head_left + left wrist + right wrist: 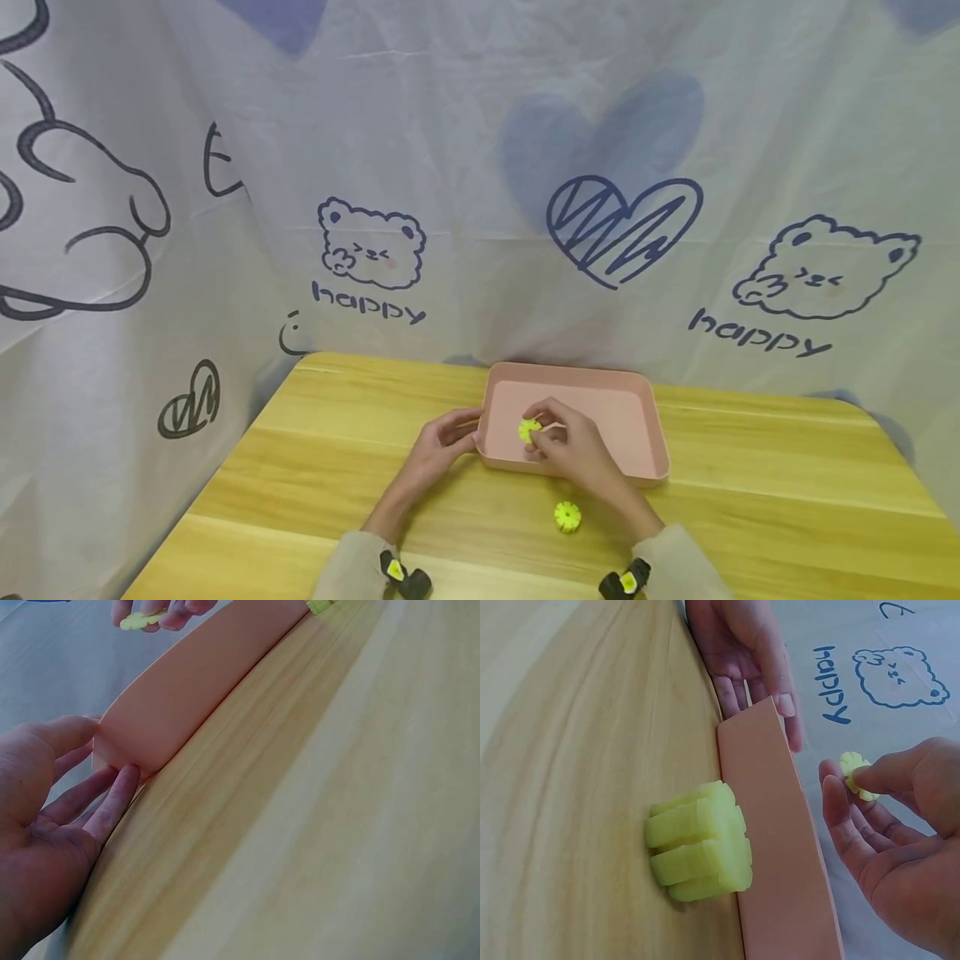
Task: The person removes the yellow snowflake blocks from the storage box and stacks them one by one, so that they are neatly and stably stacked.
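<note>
My right hand pinches a yellow-green, flower-shaped notched disc between thumb and fingers, above the shallow pink tray. In the right wrist view the held disc appears small and thin, higher than the tray's rim. My left hand holds the tray's near left corner, fingertips against the outer wall and up at the rim. On the table in front of the tray stands a short stack of the same notched discs; from the head view only its round top shows.
The wood-grain table extends to both sides of the tray. Behind it hangs a pale cloth with drawn bears and hearts, close to the tray's far edge. Another cloth side runs along the table's left.
</note>
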A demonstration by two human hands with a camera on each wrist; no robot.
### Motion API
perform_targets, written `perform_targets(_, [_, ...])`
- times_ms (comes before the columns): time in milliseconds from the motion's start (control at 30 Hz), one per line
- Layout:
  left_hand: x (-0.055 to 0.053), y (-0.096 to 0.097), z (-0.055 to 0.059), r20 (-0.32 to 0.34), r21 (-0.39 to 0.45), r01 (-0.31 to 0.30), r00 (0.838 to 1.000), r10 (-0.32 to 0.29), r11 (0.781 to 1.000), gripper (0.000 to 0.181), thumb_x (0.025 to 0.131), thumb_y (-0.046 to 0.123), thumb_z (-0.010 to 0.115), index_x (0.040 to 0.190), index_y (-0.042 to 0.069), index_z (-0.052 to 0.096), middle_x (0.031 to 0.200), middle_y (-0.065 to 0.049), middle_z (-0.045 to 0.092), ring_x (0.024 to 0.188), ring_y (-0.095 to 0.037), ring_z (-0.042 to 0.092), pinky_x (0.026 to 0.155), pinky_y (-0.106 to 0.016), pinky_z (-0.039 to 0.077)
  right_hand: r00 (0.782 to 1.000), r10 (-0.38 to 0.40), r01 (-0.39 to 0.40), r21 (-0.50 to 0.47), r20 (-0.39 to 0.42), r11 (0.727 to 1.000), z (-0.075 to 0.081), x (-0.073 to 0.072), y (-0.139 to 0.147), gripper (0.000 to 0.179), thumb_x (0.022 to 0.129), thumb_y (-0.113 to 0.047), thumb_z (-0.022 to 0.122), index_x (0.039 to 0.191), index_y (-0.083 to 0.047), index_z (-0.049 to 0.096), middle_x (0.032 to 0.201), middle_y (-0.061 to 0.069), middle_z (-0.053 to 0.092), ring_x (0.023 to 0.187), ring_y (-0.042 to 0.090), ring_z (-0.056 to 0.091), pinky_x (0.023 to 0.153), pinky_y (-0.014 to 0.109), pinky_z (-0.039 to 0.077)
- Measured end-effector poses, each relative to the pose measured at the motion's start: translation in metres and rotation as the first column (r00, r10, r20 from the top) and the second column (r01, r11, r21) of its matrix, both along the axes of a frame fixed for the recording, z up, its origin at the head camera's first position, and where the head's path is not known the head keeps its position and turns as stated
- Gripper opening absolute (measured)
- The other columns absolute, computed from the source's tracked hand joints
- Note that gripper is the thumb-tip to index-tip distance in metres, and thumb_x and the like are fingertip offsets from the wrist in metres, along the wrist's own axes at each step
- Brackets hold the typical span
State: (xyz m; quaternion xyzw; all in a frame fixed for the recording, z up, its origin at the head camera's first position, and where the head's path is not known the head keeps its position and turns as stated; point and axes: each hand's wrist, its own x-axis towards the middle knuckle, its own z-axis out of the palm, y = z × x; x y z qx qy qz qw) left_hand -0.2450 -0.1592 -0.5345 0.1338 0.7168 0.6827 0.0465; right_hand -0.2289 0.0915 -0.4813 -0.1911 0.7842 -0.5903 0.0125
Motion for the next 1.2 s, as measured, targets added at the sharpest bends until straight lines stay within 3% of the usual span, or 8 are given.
perform_targets(333, [0.0, 0.001, -0.002, -0.003, 0.005, 0.009, 1.0, -0.009, 1.0, 0.042, 0.1, 0.003, 0.065, 0.141, -0.005, 0.057, 0.144, -0.022, 0.057, 0.133, -0.038, 0.055, 0.1, -0.033, 0.054, 1.0, -0.004, 0.004, -0.004, -0.022, 1.0, 0.003, 0.013, 0.009, 0.025, 0.095, 0.007, 0.063, 0.118, -0.002, 0.066, 0.099, 0.014, 0.067, 0.081, 0.027, 0.075, 0.068, 0.033, 0.063])
perform_targets(533, [0.0, 0.001, -0.002, 0.002, 0.01, 0.007, 1.0, -0.007, 1.0, 0.042, 0.1, 0.002, 0.066, 0.14, -0.003, 0.058, 0.144, -0.021, 0.058, 0.132, -0.038, 0.056, 0.1, -0.032, 0.055, 0.999, 0.011, -0.012, -0.018, -0.033, 1.0, 0.005, 0.02, 0.012, 0.032, 0.092, 0.01, 0.065, 0.122, 0.001, 0.067, 0.111, 0.019, 0.068, 0.083, 0.029, 0.075, 0.071, 0.029, 0.063])
perform_targets(733, [0.0, 0.002, -0.002, 0.008, 0.009, 0.007, 1.0, -0.007, 1.0, 0.042, 0.1, 0.004, 0.066, 0.14, -0.003, 0.058, 0.144, -0.02, 0.058, 0.133, -0.037, 0.056, 0.1, -0.032, 0.055, 0.997, 0.007, -0.005, 0.023, -0.071, 1.0, 0.006, 0.028, 0.017, 0.038, 0.088, 0.01, 0.069, 0.125, -0.001, 0.068, 0.122, 0.017, 0.069, 0.089, 0.022, 0.072, 0.081, 0.026, 0.061])
perform_targets(967, [0.001, 0.001, -0.001, -0.011, 0.005, 0.002, 1.0, -0.002, 1.0, 0.041, 0.1, 0.003, 0.066, 0.14, -0.004, 0.058, 0.144, -0.022, 0.057, 0.132, -0.038, 0.056, 0.1, -0.033, 0.055, 0.995, 0.004, 0.004, 0.07, -0.103, 0.998, 0.006, 0.035, 0.023, 0.038, 0.088, 0.01, 0.069, 0.125, -0.002, 0.07, 0.121, 0.014, 0.07, 0.092, 0.019, 0.069, 0.086, 0.028, 0.06])
perform_targets(1200, [0.0, 0.0, -0.001, -0.001, 0.012, 0.005, 1.0, -0.005, 1.0, 0.043, 0.099, 0.003, 0.066, 0.141, -0.003, 0.057, 0.144, -0.021, 0.057, 0.133, -0.037, 0.055, 0.1, -0.032, 0.054, 0.996, 0.004, -0.001, 0.039, -0.085, 0.999, 0.006, 0.044, 0.026, 0.037, 0.088, 0.009, 0.072, 0.124, -0.001, 0.069, 0.12, 0.015, 0.071, 0.094, 0.023, 0.069, 0.085, 0.027, 0.06])
